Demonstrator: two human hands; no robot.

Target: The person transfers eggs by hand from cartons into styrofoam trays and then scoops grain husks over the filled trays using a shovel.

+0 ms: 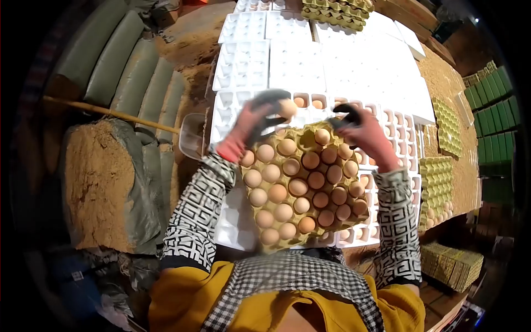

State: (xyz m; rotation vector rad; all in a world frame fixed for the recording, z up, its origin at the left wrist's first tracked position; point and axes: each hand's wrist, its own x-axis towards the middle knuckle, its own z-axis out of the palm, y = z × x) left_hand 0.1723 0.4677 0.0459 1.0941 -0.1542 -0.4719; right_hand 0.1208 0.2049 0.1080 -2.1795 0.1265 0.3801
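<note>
One left hand point(257, 118), gloved in red and dark grey, is closing its grip around one pale brown, rounded egg point(287, 109). Just right of that grip, one right hand point(363, 131) in a matching glove is curling its fingers by the far edge of a tray; whether it is holding anything, I cannot tell. That one tray, a yellow-green moulded-pulp egg tray point(306, 140), is lying askew, nearer the body than the grip, and is carrying about twenty-eight brown eggs point(298, 187). Beyond and around the grip, many white plastic trays with square cells point(243, 63) are covering the tabletop point(470, 180); at least two eggs point(308, 103) are sitting in cells between the hands. Well beyond the grip, one stack of yellow-green pulp trays point(336, 14) is standing. Left of the grip, one clear plastic bin point(192, 136) is resting beside the tabletop. Far right, two more pulp trays point(446, 127) are lying, the nearer one bearing several eggs.
</note>
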